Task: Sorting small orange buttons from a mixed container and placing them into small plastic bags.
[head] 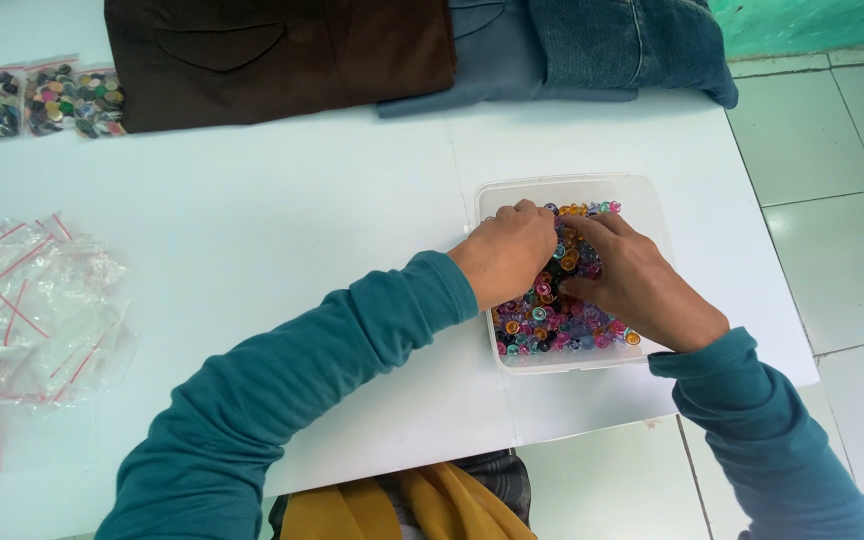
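A clear plastic tub (pixel 652 205) sits on the white table (pixel 282 220), filled with several small colourful translucent buttons (pixel 557 325). Both hands reach into it. My left hand (pixel 504 252) rests over the tub's left side with fingers curled down into the buttons. My right hand (pixel 637 280) lies over the middle, fingertips pressed into the pile beside the left hand's fingers. Whether either hand pinches a button is hidden by the fingers.
A pile of empty clear zip bags with red strips (pixel 37 300) lies at the left. Three filled bags of buttons (pixel 47 100) sit at the far left. Folded brown (pixel 282 55) and blue garments (pixel 592 45) lie along the far edge. A tiled floor (pixel 842 200) is at the right.
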